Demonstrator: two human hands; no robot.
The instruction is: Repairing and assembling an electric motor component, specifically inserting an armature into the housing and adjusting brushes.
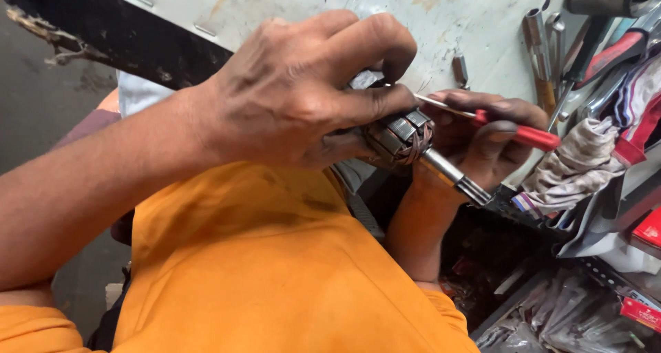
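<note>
My left hand (303,91) grips a small motor armature (403,138) with copper windings and dark steel slots; its steel shaft (458,179) with a toothed end sticks out toward the lower right. My right hand (482,136) holds a thin screwdriver with a red handle (527,136). The tool's metal tip rests against the top of the armature, by my left thumb. Both hands are close together above my orange shirt (275,270).
A pale, scratched workbench (441,15) lies behind the hands. Sockets, a wrench and red-handled tools (558,57) lie at the upper right beside a crumpled rag (578,163). Plastic-wrapped parts (571,312) fill the lower right. A dark strip (124,29) crosses the upper left.
</note>
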